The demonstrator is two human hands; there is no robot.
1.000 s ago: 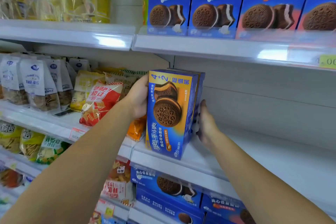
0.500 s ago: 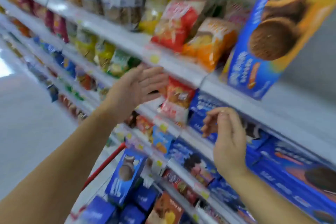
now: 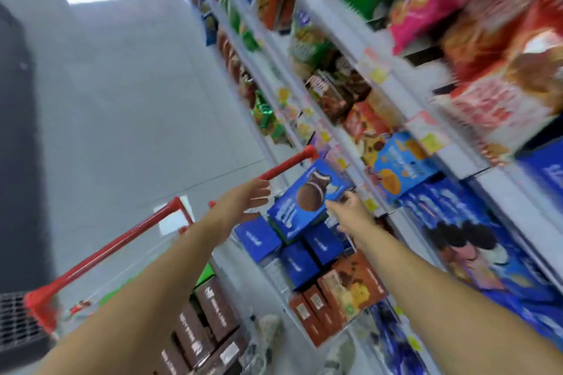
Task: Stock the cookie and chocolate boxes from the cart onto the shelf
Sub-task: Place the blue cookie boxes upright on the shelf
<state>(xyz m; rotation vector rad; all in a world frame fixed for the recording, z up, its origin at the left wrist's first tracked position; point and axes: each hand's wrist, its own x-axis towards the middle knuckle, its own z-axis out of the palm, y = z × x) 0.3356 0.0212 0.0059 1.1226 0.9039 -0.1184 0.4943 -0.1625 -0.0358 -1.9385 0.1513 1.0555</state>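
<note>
I look down at the red-framed cart point(image 3: 107, 249), which holds several cookie and chocolate boxes. A blue cookie box point(image 3: 304, 201) with a chocolate sandwich cookie printed on it lies tilted on top of other blue boxes point(image 3: 298, 262). My right hand point(image 3: 345, 211) pinches this box at its right edge. My left hand point(image 3: 243, 202) hovers just left of the box with fingers spread, touching nothing. Orange-brown boxes point(image 3: 350, 289) and dark brown chocolate boxes point(image 3: 213, 312) fill the nearer part of the cart.
The shelf unit point(image 3: 393, 70) runs along the right, packed with snack bags and boxes, with blue cookie boxes point(image 3: 463, 240) on a lower tier. Grey aisle floor point(image 3: 122, 100) stretches to the left of the cart. The picture is motion-blurred.
My view swung down and left from the shelf to the cart. Both hands left the shelved box and dropped to the cart, where my right hand took hold of a blue cookie box.
</note>
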